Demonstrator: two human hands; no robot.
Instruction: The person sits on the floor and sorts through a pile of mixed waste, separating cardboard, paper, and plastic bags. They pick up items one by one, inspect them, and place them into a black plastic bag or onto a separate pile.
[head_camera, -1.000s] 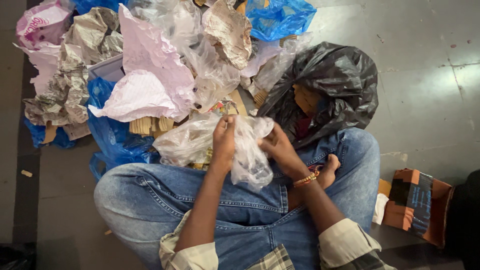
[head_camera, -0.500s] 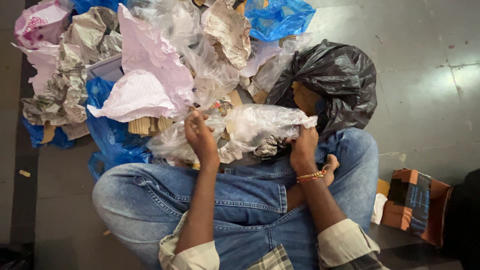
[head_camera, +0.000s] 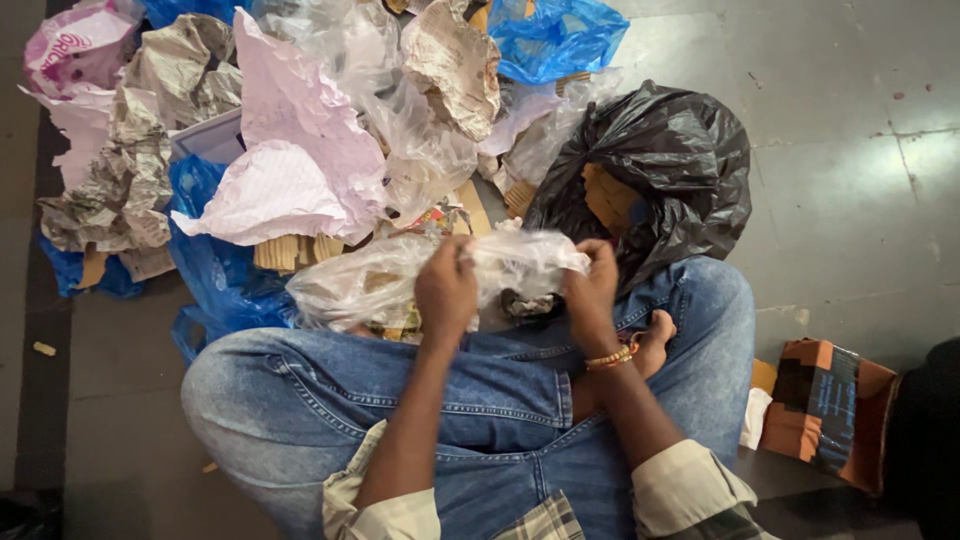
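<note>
Both hands grip one clear plastic bag (head_camera: 400, 280) stretched across the middle of the frame, just above the person's crossed legs in blue jeans (head_camera: 500, 390). The left hand (head_camera: 447, 290) is fisted around the bag near its centre, knuckles toward the camera, forearm running straight down the frame. The right hand (head_camera: 590, 290) is closed on the bag's right end, wrist bent, with one beaded bracelet (head_camera: 608, 357) on it.

Just beyond the right hand sits one black bin bag (head_camera: 670, 160), open. At upper left lies a heap of crumpled waste: pink paper (head_camera: 290, 150), brownish paper, clear film and blue plastic bags (head_camera: 555, 35). One orange and black carton (head_camera: 825, 410) lies on the grey floor (head_camera: 850, 130) at lower right.
</note>
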